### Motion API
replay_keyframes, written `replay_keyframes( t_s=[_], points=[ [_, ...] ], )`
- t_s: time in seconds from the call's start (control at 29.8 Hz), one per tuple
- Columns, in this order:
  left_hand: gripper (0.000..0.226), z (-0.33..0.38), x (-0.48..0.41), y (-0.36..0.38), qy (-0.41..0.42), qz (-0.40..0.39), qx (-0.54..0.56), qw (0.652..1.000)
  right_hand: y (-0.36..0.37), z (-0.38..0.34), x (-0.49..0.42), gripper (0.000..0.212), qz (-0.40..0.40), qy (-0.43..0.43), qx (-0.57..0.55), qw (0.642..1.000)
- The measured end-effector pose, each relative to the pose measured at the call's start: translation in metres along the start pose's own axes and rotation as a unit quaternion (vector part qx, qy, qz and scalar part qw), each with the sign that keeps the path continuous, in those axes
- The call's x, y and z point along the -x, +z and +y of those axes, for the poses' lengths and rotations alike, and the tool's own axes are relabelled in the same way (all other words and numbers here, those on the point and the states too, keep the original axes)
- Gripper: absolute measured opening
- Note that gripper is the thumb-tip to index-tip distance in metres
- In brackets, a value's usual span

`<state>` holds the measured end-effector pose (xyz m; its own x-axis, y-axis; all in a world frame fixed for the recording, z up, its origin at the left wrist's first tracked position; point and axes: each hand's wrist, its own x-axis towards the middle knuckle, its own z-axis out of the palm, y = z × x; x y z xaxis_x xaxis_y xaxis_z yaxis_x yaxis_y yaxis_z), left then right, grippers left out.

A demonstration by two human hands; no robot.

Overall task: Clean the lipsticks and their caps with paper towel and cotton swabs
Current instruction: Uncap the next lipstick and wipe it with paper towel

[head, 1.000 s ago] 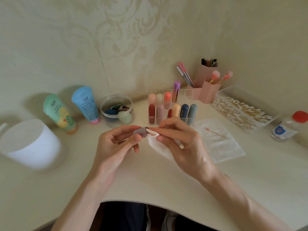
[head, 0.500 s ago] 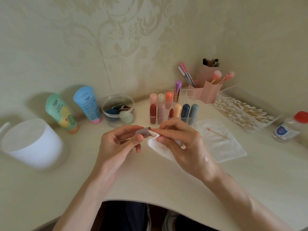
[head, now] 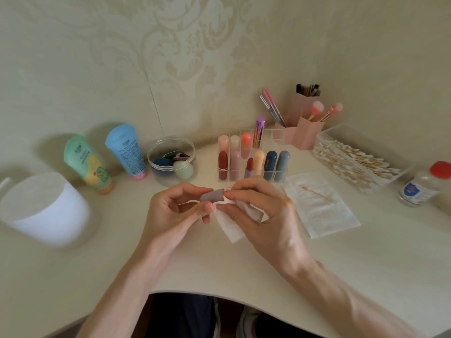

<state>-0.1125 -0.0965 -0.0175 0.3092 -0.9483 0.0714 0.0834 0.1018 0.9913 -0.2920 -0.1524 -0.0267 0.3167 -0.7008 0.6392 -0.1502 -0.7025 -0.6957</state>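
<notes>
- Pinching a grey lipstick cap (head: 211, 195) between thumb and fingertips, the left hand (head: 175, 212) holds it sideways, one end turned toward the other hand, probably so that its mouth can be reached.
- The right hand (head: 264, 215) grips a folded piece of paper towel (head: 235, 222) and presses a bunched corner against that end of the cap. The rest of the sheet hangs below the grip. Whether the corner goes inside cannot be told.
- Just beyond the grip stands a clear lipstick organiser (head: 244, 132). An uncapped red lipstick (head: 249, 166) stands in its front row, likely the owner of the cap.
- Right of the grip a second paper towel (head: 324, 215) lies flat with a used cotton swab (head: 317, 193) on it, seemingly a drop spot for dirty bits. Further right are a clear box of cotton swabs (head: 356, 159) and a red-capped bottle (head: 421, 187).
- Left of the grip: a jar of makeup sponges (head: 170, 158), a blue tube (head: 127, 152), a green tube (head: 86, 163) and a white tub (head: 44, 211).
- Everything sits on a pale corner table (head: 244, 272) against patterned wallpaper, with a pink brush holder (head: 306, 132) in the far corner.
</notes>
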Motion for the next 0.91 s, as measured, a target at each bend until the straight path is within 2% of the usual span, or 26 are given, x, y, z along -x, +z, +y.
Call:
replay_keyframes(
  t_s=[0.13, 0.27, 0.37, 0.5, 0.64, 0.8, 0.91],
  points=[
    [0.031, 0.0, 0.001, -0.001, -0.006, -0.022, -0.002, 1.0, 0.001, 0.0, 0.0, 0.014, -0.024, 0.039, -0.036, 0.998],
    [0.041, 0.002, 0.001, 0.001, -0.02, -0.057, -0.026, 0.998, -0.003, 0.0, -0.003, 0.011, -0.027, 0.024, 0.008, 0.999],
    [0.042, -0.002, -0.001, 0.002, -0.019, -0.043, -0.054, 0.997, -0.005, 0.003, -0.003, 0.012, -0.036, -0.003, 0.028, 0.999],
    [0.032, -0.004, 0.0, 0.0, -0.02, -0.028, -0.023, 0.999, -0.003, 0.005, -0.002, 0.016, -0.039, 0.033, -0.024, 0.998],
    [0.023, -0.005, 0.0, 0.0, -0.001, -0.024, -0.012, 1.0, 0.002, 0.001, -0.001, 0.015, -0.051, 0.101, -0.12, 0.986],
    [0.019, -0.008, 0.0, 0.002, 0.04, -0.023, -0.026, 0.999, 0.001, -0.002, -0.001, 0.019, -0.04, 0.106, -0.106, 0.988],
    [0.02, -0.008, 0.0, 0.002, 0.08, -0.004, -0.056, 0.995, -0.001, -0.003, -0.002, 0.011, -0.044, 0.121, -0.118, 0.985]
  ],
)
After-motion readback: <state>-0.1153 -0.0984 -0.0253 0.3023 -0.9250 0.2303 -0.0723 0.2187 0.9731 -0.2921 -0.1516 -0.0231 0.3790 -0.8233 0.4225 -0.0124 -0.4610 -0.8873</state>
